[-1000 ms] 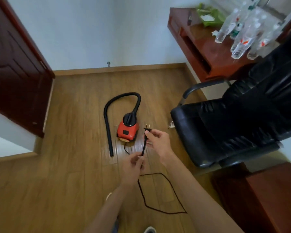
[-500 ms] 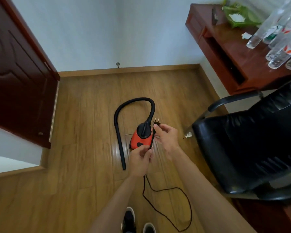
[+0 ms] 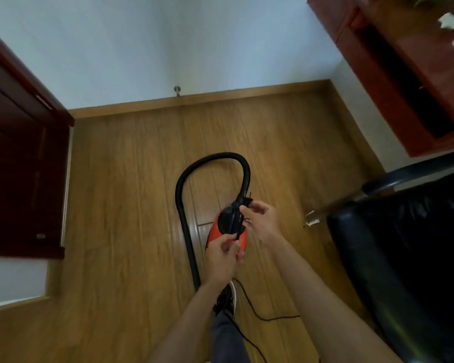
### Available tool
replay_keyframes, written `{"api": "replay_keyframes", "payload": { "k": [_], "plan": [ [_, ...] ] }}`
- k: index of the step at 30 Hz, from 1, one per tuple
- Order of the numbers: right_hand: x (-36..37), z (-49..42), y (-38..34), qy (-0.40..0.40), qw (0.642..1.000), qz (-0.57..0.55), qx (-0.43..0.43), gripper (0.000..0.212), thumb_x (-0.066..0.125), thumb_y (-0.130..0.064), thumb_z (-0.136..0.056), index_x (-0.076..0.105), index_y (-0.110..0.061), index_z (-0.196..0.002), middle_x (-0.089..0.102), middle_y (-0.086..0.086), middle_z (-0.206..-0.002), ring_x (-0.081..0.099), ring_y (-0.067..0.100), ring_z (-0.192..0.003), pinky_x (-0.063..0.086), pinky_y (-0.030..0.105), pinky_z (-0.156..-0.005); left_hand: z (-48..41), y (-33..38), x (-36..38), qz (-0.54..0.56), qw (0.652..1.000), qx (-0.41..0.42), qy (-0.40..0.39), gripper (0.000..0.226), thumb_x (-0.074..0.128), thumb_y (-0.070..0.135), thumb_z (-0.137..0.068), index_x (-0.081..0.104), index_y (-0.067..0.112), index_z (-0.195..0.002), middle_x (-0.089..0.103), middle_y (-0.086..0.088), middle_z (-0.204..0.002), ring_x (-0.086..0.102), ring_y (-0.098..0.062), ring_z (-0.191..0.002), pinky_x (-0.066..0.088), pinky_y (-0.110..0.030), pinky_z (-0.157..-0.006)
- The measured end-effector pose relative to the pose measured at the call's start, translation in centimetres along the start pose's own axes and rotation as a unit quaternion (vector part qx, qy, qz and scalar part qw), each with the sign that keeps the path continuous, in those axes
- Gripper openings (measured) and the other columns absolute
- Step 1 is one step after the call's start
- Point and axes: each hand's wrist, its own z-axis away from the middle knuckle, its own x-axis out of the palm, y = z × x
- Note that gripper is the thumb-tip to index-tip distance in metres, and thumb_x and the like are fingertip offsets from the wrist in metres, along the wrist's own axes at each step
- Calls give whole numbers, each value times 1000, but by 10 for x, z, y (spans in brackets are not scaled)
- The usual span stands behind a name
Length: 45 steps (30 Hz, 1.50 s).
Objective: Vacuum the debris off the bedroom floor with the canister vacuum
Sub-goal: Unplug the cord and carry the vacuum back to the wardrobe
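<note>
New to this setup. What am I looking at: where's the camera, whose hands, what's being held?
There is no robot here. A person works with bare hands, and the one camera is worn on their head, looking forward and down, so straight lines bend at the edges. The arms coming in from the bottom are theirs.

The right hand holds the plug in its fingers. The left hand pinches the power cord just below the plug, and the rest of the cord trails over the wooden floor past a shoe.

Behind the hands sits a small red vacuum, its black hose looped on the floor. A paper scrap lies by the black chair. A wooden desk is at top right and a dark door at left.
</note>
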Motion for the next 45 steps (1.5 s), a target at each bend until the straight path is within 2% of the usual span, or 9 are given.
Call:
{"api": "replay_keyframes", "payload": {
  "k": [5, 10, 13, 17, 23, 28, 37, 42, 45],
  "plan": [
    [4, -121, 48, 18, 998, 5, 53, 9, 66, 3, -89, 63, -5, -91, 59, 5, -82, 62, 14, -71, 54, 14, -55, -103, -57, 29, -17, 999, -45, -6, 14, 55, 0, -95, 65, 10, -97, 63, -10, -64, 59, -13, -50, 51, -29, -51],
    [9, -211, 122, 24, 997, 18, 76, 8, 63, 4, -91, 62, -1, -97, 54, 3, -78, 63, 15, -75, 59, 17, -64, -177, -138, 44, -91, 994, -51, -11, 19, 60, 4, -93, 62, 23, -97, 62, 12, -79, 61, 5, -66, 53, -15, -65],
    [14, -256, 166, 23, 997, 31, 67, 7, 65, 2, -90, 64, -4, -93, 52, 1, -76, 64, 19, -83, 61, 32, -83, -217, -189, 38, -182, 982, -26, -39, 30, 61, 5, -91, 63, 18, -118, 57, 13, -88, 58, -5, -85, 53, -24, -80],
    [21, -304, 210, 37, 996, 41, 64, 11, 68, 0, -89, 67, 2, -100, 56, 7, -83, 68, 28, -92, 59, 41, -89, -265, -238, 36, -261, 965, 15, -33, 34, 63, 4, -88, 63, 15, -120, 54, 2, -87, 56, -16, -84, 43, -17, -74],
    [19, -346, 244, 65, 994, 84, 39, 19, 68, -1, -89, 67, -15, -76, 57, 1, -75, 66, 21, -81, 60, 37, -86, -304, -265, 44, -296, 954, 30, -35, 16, 71, 11, -85, 65, 11, -99, 67, -2, -83, 63, -14, -77, 52, -25, -71],
    [22, -363, 258, 67, 987, 144, 24, 10, 75, -12, -84, 75, -11, -94, 74, 9, -94, 72, 19, -90, 58, 40, -90, -318, -276, 41, -311, 950, 10, -10, 12, 76, 17, -82, 65, 14, -86, 63, 7, -74, 62, -9, -71, 49, -19, -66],
    [27, -371, 262, 74, 975, 209, 12, 16, 74, -10, -85, 71, -4, -100, 72, 10, -85, 71, 23, -81, 59, 35, -82, -330, -279, 43, -303, 952, -49, -11, 35, 85, 27, -71, 59, 9, -87, 57, 2, -76, 54, -11, -67, 36, -12, -57],
    [22, -375, 264, 65, 970, 235, 16, 22, 77, -15, -83, 70, -8, -102, 63, 4, -75, 62, 16, -73, 55, 39, -80, -348, -291, 41, -267, 953, -130, -56, 39, 90, 32, -62, 56, 18, -74, 63, -5, -68, 65, -27, -66, 57, -41, -63],
    [21, -375, 264, 66, 971, 230, 20, 27, 79, -17, -81, 66, -10, -103, 58, -1, -72, 59, 16, -71, 53, 37, -75, -348, -298, 38, -285, 949, -120, -67, 35, 87, 40, -65, 58, 20, -68, 66, -1, -67, 67, -23, -69, 53, -33, -61]
  ]
}}
